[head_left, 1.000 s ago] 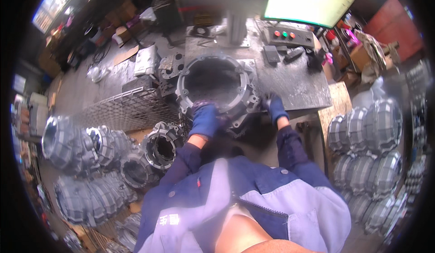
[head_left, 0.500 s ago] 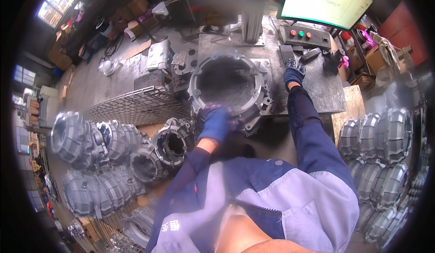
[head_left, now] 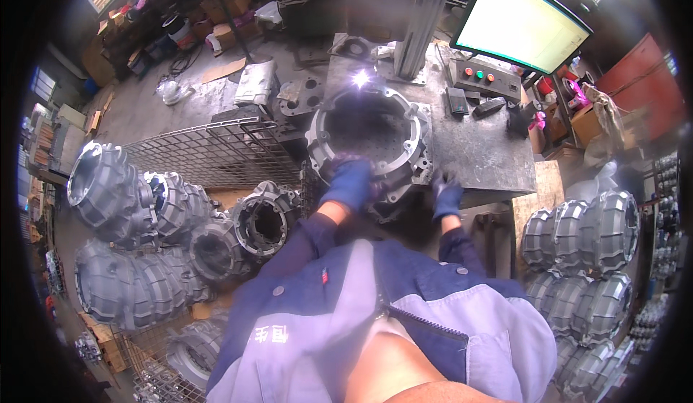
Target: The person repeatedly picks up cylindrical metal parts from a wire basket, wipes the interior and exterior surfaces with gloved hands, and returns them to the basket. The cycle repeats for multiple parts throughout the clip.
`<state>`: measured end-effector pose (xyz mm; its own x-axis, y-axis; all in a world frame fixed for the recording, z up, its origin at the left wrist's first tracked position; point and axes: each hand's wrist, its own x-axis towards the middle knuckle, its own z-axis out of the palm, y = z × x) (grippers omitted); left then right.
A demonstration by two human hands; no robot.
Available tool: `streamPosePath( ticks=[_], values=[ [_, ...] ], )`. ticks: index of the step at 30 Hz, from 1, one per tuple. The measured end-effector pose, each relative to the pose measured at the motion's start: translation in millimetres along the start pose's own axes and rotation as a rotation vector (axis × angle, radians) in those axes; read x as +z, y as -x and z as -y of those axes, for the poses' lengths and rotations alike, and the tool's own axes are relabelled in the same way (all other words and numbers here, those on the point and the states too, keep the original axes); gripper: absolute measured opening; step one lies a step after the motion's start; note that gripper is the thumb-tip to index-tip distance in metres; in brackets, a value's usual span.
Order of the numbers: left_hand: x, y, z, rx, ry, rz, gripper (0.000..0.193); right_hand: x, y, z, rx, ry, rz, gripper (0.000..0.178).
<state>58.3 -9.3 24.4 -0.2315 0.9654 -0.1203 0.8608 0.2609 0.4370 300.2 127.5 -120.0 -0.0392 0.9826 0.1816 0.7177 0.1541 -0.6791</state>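
Note:
A large ring-shaped cast-metal housing (head_left: pixel 413 139) lies on the workbench with its round opening facing up. My left hand (head_left: pixel 351 181), in a blue glove with a dark palm, is closed over the housing's near rim; its fingertips are partly hidden. At the bench's front edge, just right of the housing, is my right hand (head_left: pixel 446 192), gloved the same way. Its fingers are apart and nothing shows in them. A bright violet-white light (head_left: pixel 361 79) glares at the housing's far rim.
Behind the bench top (head_left: pixel 498 165) stand a metal column (head_left: pixel 422 28), a monitor (head_left: pixel 523 24) and a button box (head_left: pixel 482 78). A small dark box (head_left: pixel 457 101) lies before it. Cast housings (head_left: pixel 162 204) are stacked at left beside a wire-mesh panel (head_left: pixel 216 154), and more housings (head_left: pixel 577 233) at right.
My right hand has come back from beside the small dark box to the bench's front edge. The bright light has appeared at the far rim. My left hand stays on the near rim.

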Motion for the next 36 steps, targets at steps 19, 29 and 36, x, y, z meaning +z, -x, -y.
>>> streamPosePath(
  ticks=[19,29,36],
  values=[
    [-12,3,-7,0.000,-0.129,0.008,0.029,62,68,-36,-0.556,-0.046,0.962,0.048],
    [-2,2,0,0.052,-0.122,-0.069,0.029,36,66,-6,-0.625,0.104,0.824,0.016],
    [3,2,3,0.038,-0.076,-0.041,0.024,15,66,28,-0.685,0.604,0.926,0.068]
  ],
)
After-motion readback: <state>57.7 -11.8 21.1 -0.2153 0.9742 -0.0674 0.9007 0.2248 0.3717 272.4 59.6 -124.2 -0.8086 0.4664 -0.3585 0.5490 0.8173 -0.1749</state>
